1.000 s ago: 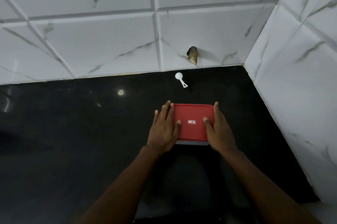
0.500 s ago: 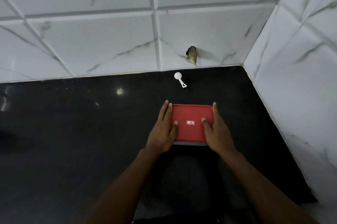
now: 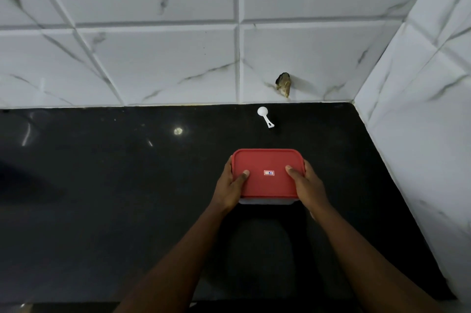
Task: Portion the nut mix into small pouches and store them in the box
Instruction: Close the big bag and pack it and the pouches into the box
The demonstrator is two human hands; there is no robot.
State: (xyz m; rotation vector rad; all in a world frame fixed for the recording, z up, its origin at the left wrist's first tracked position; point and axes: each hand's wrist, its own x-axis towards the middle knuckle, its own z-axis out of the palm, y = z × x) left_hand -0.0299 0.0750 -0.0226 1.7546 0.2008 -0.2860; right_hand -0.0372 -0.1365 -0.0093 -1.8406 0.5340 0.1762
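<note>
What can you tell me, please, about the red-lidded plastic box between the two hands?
The rectangular plastic box has rounded corners, a pale translucent base and a closed red lid bearing a small white-and-red label at its centre. It is level over the glossy black counter. The left hand and right hand grip its short sides, thumbs on the lid. Its contents are hidden.

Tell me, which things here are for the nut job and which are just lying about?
For the job: red-lidded box, gripped by left hand and right hand; white scoop, probably.
Just there: black counter, tiled wall, broken hole in it.
</note>
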